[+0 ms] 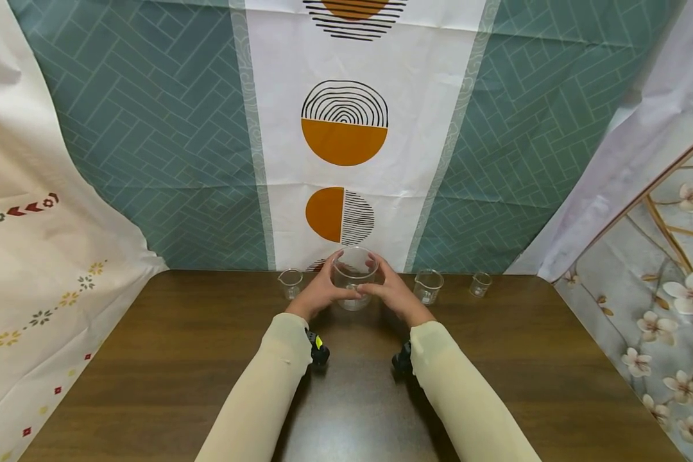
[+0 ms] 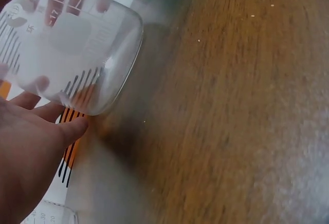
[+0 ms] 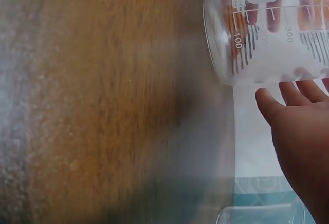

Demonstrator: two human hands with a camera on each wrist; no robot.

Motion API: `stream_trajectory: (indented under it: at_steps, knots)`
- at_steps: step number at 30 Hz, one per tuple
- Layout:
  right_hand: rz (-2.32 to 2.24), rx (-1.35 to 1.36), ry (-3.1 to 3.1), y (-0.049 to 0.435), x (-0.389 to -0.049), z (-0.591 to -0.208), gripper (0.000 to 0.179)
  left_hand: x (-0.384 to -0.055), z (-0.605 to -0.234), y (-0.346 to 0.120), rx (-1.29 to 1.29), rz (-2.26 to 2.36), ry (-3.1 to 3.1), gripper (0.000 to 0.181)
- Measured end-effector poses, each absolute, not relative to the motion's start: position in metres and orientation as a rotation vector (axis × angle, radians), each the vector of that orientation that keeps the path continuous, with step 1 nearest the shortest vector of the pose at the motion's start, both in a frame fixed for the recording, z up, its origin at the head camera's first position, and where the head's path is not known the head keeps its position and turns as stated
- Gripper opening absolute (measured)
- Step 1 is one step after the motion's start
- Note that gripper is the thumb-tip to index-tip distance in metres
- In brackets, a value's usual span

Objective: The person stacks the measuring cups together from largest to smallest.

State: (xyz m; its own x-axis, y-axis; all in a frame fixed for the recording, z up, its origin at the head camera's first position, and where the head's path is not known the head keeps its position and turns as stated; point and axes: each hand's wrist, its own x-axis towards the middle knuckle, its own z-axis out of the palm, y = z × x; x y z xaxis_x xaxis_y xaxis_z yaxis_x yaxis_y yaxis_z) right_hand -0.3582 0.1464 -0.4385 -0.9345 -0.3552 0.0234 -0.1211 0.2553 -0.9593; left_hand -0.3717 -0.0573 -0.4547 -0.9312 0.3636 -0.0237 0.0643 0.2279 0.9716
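Brown counter [image 1: 162,372] beneath, left hand [image 1: 320,295] and right hand [image 1: 396,296] grip the large beaker [image 1: 355,274], which uneven pressure could let slip.

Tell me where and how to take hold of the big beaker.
The big beaker is probably best held midway up its wall, from left and right at once: it is upright, with a wide, round body and no visible handle.
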Motion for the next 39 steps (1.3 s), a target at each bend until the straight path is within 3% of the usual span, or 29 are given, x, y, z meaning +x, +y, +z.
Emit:
stream_trajectory:
  at_steps: [8,39]
  knots:
    - [-1.761,-0.467,2.25,0.141,-0.345,-0.413,0.086,-0.376,-0.455,-0.056,0.442,1.82,2.229,0.106]
    - [-1.739,-0.511,2.263,0.141,-0.34,-0.419,0.086,-0.368,-0.456,-0.061,0.538,1.789,2.195,0.096]
